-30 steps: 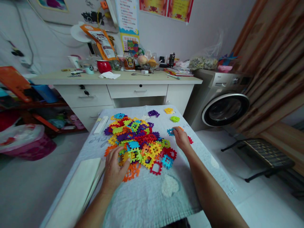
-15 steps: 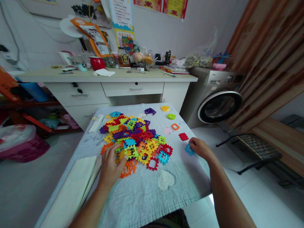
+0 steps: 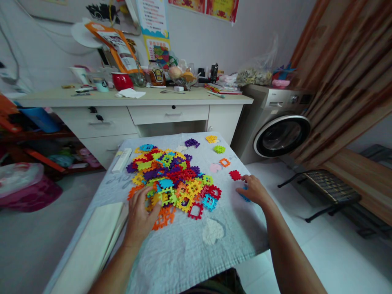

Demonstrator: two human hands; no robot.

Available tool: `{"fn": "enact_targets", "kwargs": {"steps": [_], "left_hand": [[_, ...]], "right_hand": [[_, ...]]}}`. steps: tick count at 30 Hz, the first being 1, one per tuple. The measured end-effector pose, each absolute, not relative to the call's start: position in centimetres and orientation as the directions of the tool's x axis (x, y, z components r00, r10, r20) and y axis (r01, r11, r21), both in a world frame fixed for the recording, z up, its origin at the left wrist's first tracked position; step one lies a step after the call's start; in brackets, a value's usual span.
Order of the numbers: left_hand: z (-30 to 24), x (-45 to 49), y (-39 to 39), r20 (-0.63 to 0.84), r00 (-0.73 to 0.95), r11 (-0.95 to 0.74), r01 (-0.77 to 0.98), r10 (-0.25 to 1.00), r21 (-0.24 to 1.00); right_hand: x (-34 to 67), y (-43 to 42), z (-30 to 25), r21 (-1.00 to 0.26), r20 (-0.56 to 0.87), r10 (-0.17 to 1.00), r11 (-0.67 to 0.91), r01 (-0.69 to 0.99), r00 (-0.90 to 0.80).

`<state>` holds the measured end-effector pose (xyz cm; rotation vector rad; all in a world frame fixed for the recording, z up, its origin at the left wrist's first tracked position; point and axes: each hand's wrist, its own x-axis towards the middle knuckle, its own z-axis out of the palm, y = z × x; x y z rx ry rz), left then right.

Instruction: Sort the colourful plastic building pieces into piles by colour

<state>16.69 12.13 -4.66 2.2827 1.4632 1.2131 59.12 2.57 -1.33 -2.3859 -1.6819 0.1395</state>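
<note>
A heap of colourful plastic interlocking building pieces (image 3: 176,167) covers the middle of the cloth-topped table (image 3: 190,253). My left hand (image 3: 141,210) rests at the heap's near left side, thumb and fingers spread around yellow and green pieces without gripping them. On the right, my right hand (image 3: 254,190) hovers low over a blue piece (image 3: 245,198), partly hiding it; its thumb and fingers are apart. Just beyond lies a red piece (image 3: 235,175). Farther up the same side are an orange square frame (image 3: 224,162), a green piece (image 3: 219,149) and a yellow piece (image 3: 211,139).
A purple piece (image 3: 192,143) lies behind the heap. Along the table's left side are a white remote-like box (image 3: 122,160) and a long pale folded board (image 3: 92,245). A white desk (image 3: 171,98), a washing machine (image 3: 275,122) and a woven stool (image 3: 327,185) stand around.
My right hand's fingers have spread from a pinch on the blue piece, which now lies under them on the cloth. My left hand stays at the heap. The view has shifted slightly.
</note>
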Motion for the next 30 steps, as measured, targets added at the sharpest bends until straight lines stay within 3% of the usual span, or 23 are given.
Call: {"fn": "enact_targets", "kwargs": {"steps": [8,18,20,24,30], "left_hand": [[-4.6,16.6,12.1,0.552,0.199,-0.515,0.692,0.810,0.506],[-4.2,16.7,12.0,0.573,0.229,-0.546,0.691,0.787,0.473],[-4.2,16.7,12.0,0.567,0.223,-0.537,0.695,0.793,0.478],[-4.3,16.7,11.9,0.564,0.207,-0.524,0.699,0.800,0.486],[-4.2,16.6,11.7,0.557,0.199,-0.519,0.689,0.807,0.506]], "right_hand": [[57.8,6.9,-0.6,-0.146,0.072,0.927,-0.356,0.923,0.369],[56.2,7.5,-0.6,-0.211,0.155,0.903,-0.367,0.906,0.402],[54.7,7.1,0.4,-0.278,0.135,0.940,-0.269,0.922,0.315],[51.5,6.2,1.7,-0.489,0.015,1.000,0.031,0.872,-0.027],[49.6,5.6,0.8,-0.464,-0.021,0.997,0.051,0.884,-0.069]]}}
